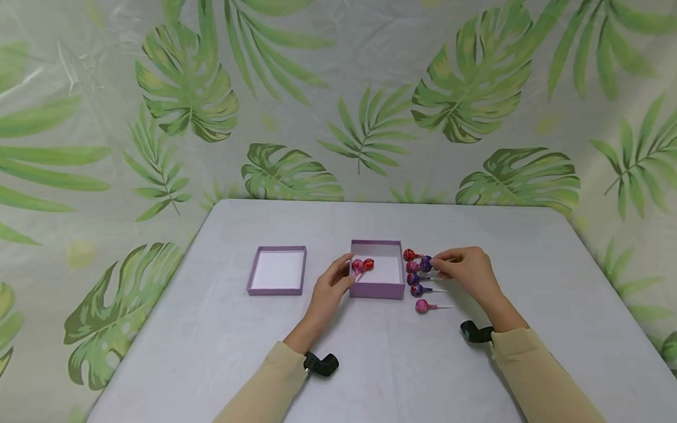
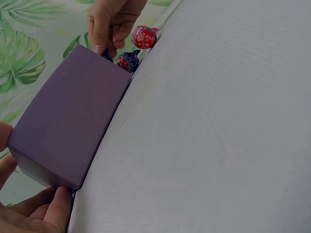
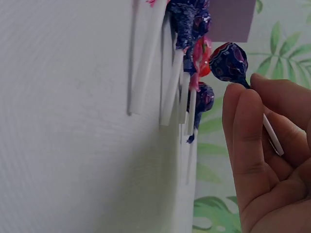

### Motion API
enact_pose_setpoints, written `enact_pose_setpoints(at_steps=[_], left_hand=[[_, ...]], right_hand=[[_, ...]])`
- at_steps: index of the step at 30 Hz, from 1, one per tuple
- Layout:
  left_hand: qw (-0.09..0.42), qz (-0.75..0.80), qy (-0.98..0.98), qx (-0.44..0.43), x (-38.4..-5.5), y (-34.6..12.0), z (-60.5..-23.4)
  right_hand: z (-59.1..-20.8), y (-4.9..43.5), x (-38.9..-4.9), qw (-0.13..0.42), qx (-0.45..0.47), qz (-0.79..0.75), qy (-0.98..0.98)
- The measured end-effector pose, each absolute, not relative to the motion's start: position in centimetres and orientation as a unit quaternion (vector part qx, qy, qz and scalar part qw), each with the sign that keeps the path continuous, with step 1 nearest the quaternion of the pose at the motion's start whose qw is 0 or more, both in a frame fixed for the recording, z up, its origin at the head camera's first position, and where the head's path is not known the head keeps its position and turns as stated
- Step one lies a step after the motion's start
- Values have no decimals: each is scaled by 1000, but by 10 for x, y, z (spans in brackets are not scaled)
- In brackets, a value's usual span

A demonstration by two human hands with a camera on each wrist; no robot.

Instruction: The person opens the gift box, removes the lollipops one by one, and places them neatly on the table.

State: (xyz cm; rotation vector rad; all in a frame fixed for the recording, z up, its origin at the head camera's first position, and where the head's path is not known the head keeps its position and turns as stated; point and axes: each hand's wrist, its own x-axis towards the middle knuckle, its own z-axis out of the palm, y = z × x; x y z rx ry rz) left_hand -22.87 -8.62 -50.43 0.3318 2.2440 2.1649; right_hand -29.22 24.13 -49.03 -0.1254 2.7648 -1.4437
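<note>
A purple open box [image 1: 377, 290] with a white inside stands mid-table. My left hand [image 1: 327, 290] grips its left side, fingers and thumb at the left corners; the left wrist view shows fingertips against the box's wall [image 2: 68, 116]. Inside lie a pink lollipop [image 1: 357, 264] and a red lollipop [image 1: 368, 263], stick toward the front. Just right of the box, my right hand [image 1: 471, 272] pinches a dark purple lollipop [image 3: 229, 63] below its wrapped head, with the white stick [image 3: 273, 136] passing behind the fingers. It is raised over the row of lollipops on the table.
Beside the box's right wall lie a red lollipop [image 1: 408, 254], two purple ones and pink ones, sticks pointing right. The nearest pink lollipop [image 1: 421, 306] lies a little apart. A shallow purple lid [image 1: 275, 291] lies to the left. A leaf-patterned curtain [image 1: 370, 113] hangs behind the table.
</note>
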Motion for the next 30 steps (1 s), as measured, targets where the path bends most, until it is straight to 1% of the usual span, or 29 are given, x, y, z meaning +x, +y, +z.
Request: enact_pose_setpoints(at_steps=[10, 15, 23, 30], left_hand=[[13, 693, 713, 101, -230, -86, -507], [11, 696, 711, 98, -231, -86, -508], [5, 690, 716, 106, -231, -87, -507], [6, 695, 713, 97, -231, -86, -507]], right_hand=[[-495, 242, -294, 16, -28, -454, 890], [-497, 242, -295, 9, -25, -450, 893], [-502, 246, -296, 20, -28, -447, 894], [-502, 246, -296, 15, -40, -426, 904]])
